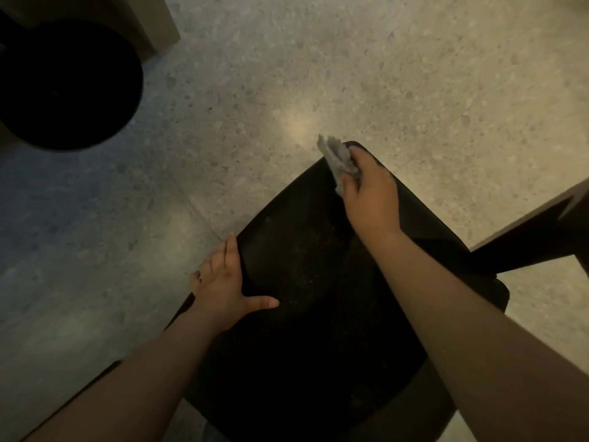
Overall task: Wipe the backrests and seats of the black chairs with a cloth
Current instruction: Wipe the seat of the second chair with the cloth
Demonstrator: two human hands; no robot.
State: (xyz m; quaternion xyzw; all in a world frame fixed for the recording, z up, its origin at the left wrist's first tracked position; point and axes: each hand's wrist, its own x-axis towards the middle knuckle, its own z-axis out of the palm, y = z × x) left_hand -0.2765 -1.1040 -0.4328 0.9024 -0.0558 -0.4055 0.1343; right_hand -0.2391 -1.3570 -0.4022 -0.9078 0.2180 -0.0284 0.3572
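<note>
Two bare hands work apart on one black chair seen from straight above, its matte, dust-flecked top filling the lower middle of the view. The right hand reaches to the chair's far corner, fingers curled around a crumpled grey cloth that it presses against that corner, with a loose end of the cloth sticking out past the rim. The left hand grips the chair's left edge, its fingers wrapped over the side and its thumb lying flat on the top. The chair stands on a pale speckled terrazzo floor. Well apart, at upper left, sits a large round black object, too dark to identify.
</note>
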